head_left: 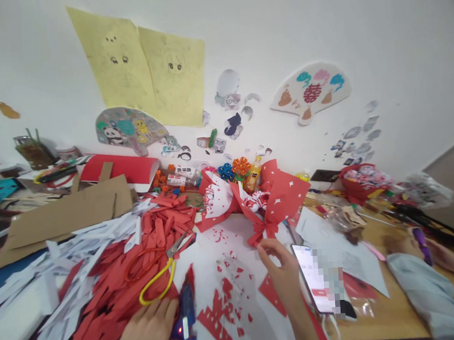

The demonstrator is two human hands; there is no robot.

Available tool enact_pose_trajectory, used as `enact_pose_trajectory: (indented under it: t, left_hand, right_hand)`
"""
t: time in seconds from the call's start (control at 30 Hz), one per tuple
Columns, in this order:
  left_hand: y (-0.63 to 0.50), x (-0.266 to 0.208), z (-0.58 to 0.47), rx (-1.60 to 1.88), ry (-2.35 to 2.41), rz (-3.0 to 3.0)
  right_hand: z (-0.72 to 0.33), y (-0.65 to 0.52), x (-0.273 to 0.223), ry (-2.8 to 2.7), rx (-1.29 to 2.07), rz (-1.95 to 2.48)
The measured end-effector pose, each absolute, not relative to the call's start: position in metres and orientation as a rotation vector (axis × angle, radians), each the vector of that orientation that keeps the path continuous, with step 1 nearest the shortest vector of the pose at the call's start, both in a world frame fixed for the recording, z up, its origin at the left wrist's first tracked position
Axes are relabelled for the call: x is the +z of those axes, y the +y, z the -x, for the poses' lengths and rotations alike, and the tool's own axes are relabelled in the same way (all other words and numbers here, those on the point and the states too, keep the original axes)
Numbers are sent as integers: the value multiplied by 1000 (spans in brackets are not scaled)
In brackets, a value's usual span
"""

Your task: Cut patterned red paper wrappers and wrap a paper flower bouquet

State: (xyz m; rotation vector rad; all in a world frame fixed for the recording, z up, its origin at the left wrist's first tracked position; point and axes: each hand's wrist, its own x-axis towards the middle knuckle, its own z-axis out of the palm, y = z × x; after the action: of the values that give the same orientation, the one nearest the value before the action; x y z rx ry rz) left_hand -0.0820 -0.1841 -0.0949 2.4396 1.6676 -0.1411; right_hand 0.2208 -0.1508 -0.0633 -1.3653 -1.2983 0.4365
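Note:
My right hand (281,266) pinches thumb and forefinger together at the tied lower end of a red paper bouquet (286,194) with white sparkle marks. Red-and-white flowers (257,201) show inside its wrap. My left hand (150,326) lies with fingers stretched over red paper strips (115,289). Beside its thumb is a blue glue gun (187,313) with a small red light. Scissors (170,263) with one orange and one yellow handle rest on the strips just beyond my left fingers. Red paper scraps (227,293) are scattered on the white sheet (254,312) between my hands.
A lit phone (314,277) lies right of my right hand. White strips (100,236) and cardboard (66,210) cover the left side. Another bouquet (215,196), a bottle (253,173) and coloured flowers stand behind. At right, another person's sleeve (426,291) rests on the table.

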Motion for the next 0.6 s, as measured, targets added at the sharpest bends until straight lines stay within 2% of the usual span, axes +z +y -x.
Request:
enact_pose_trajectory:
  t: [0.13, 0.33, 0.43, 0.6]
  left_hand:
    - [-200, -124, 87, -183, 1688, -2506]
    - [-215, -128, 92, 14, 1805, -2617]
    - [-220, -131, 91, 45, 1832, -2662]
    - [-223, -140, 93, 44, 1817, -2694]
  right_hand:
    - [-202, -150, -76, -1316, 675, 1390]
    - [-147, -138, -85, -1562, 1004, 1263]
    - [-129, -129, -94, -1631, 1049, 1205]
    - [-114, -120, -112, -1685, 900, 1226]
